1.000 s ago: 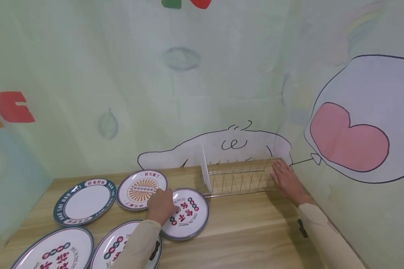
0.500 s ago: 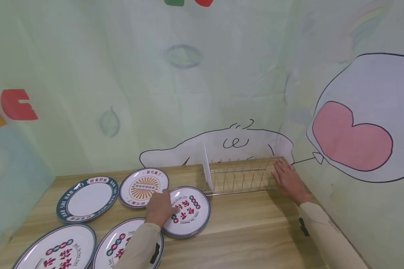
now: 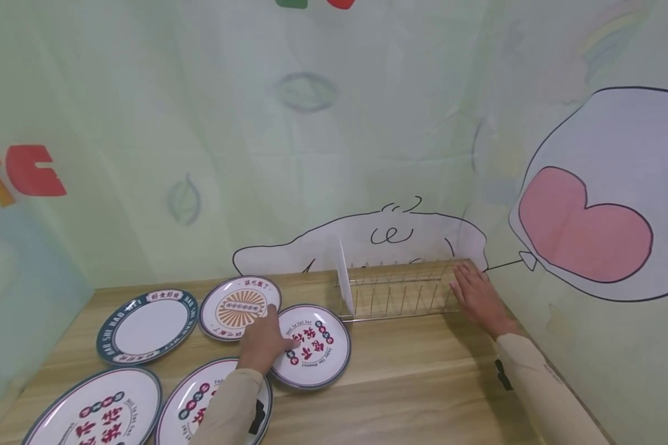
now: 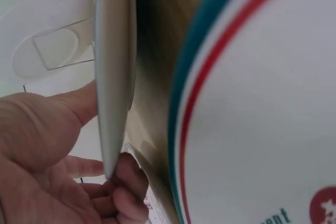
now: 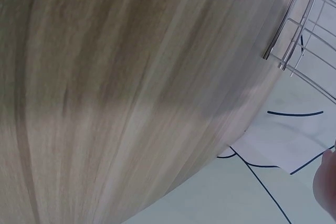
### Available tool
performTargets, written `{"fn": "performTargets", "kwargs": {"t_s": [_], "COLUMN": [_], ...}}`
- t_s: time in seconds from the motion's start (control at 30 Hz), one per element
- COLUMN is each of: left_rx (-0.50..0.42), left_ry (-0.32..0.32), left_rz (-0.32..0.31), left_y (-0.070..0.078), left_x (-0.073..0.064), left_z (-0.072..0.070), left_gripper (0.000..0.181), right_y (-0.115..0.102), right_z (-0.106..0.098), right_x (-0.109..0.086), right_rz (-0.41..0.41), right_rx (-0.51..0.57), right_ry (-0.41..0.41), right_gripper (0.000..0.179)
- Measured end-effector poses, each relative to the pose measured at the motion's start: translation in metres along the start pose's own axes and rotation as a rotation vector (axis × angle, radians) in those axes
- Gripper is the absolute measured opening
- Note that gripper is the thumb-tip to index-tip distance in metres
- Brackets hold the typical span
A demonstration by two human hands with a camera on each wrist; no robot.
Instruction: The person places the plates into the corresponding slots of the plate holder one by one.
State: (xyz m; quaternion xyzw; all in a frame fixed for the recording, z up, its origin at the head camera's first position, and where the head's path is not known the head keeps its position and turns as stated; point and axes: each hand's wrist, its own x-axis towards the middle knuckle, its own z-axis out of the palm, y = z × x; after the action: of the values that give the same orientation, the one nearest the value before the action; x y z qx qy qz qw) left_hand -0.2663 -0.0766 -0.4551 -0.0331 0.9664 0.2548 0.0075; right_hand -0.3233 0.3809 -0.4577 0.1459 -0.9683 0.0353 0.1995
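Note:
My left hand (image 3: pixel 260 341) is at the left rim of a small round plate (image 3: pixel 318 363) with red characters and a dark rim. In the left wrist view this plate (image 4: pixel 113 77) appears edge-on, pinched between the thumb on one face and curled fingers on the other. A wire dish rack (image 3: pixel 401 296) stands at the back of the table, one white plate (image 3: pixel 344 278) upright in its left end. At the rack's right end rests my right hand (image 3: pixel 477 300), fingers extended over the wire; the right wrist view catches only a fingertip at its edge.
Left of the hand lie a sunburst plate (image 3: pixel 240 334) and a green-rimmed oval plate (image 3: pixel 108 346). Two larger plates with red characters, one at the left (image 3: pixel 50 420) and one partly under the left forearm (image 3: pixel 172 408), are nearer. Printed cloth walls (image 3: pixel 256 154) border the wooden table (image 3: pixel 401 395).
The head view has shifted slightly. My left hand has adjusted its fingers at the small plate's left rim, the plate staying nearly in place. The right hand has stayed on the rack.

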Motion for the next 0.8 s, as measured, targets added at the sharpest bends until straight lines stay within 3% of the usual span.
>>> {"fn": "performTargets", "kwargs": {"t_s": [0.17,0.3,0.57,0.8], "left_rx": [-0.085,-0.144,-0.209,-0.214], "left_ry": [-0.034,-0.054,-0.035,-0.064], "left_rz": [-0.039,-0.056,0.093,0.103], "left_y": [0.007,0.01,0.003,-0.001], "left_x": [0.001,0.001,-0.002,-0.004], "left_z": [-0.002,-0.003,-0.012,-0.023], "left_gripper": [0.098,0.095,0.07,0.063], "right_y": [0.001,0.002,0.003,0.003], "right_z": [0.001,0.002,0.002,0.003], "right_x": [0.0,0.0,0.0,0.001], "right_rz": [0.001,0.009,0.004,0.002], "right_rx": [0.003,-0.002,-0.005,-0.006], "right_ry": [0.001,-0.008,-0.001,-0.002], "right_gripper": [0.049,0.049,0.049,0.049]}}
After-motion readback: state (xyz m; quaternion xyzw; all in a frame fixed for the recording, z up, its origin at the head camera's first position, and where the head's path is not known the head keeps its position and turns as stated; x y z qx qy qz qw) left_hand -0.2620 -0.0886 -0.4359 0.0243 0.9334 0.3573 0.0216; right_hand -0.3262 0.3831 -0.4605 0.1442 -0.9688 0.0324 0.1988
